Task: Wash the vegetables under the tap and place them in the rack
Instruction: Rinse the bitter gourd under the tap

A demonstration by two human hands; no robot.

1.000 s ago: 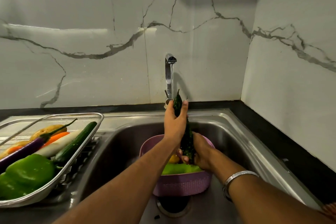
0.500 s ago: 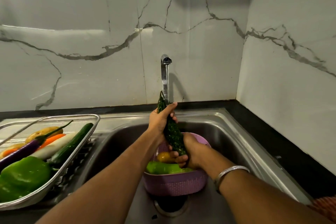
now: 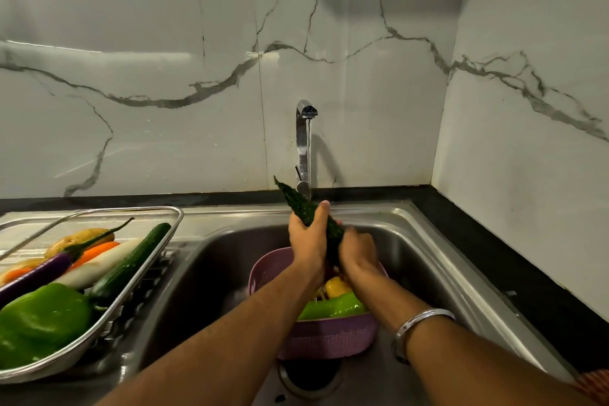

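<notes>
We find a dark green, bumpy-skinned bitter gourd point(image 3: 308, 208) held tilted over the stainless steel sink point(image 3: 425, 241), its pointed tip leaning up and to the left, just in front of the base of the chrome tap point(image 3: 304, 148). The left hand point(image 3: 308, 241) grips the gourd about its middle, fingers wrapped round it and one fingertip showing over the top. The right hand point(image 3: 357, 252) closes round the lower end of the same gourd, just beside the left hand; this hand is blurred, so we cannot make out its separate fingers. Both hands stand directly above a lilac perforated plastic basket point(image 3: 329, 336) set in the sink basin over the drain. Within that basket we note a yellow vegetable point(image 3: 336, 287) and a light green one point(image 3: 333, 306), lying below the wrists and apart from the gourd. A silver metal bangle point(image 3: 418, 323) circles the right forearm. To the left, on the draining board, sits a steel wire-mesh rack point(image 3: 138, 287) holding a green bell pepper point(image 3: 43, 316), a dark green cucumber point(image 3: 131, 260), a white radish point(image 3: 99, 265), a purple aubergine point(image 3: 36, 273), an orange carrot point(image 3: 95, 250) and a potato point(image 3: 79, 237). The rack lies well apart from both hands.
</notes>
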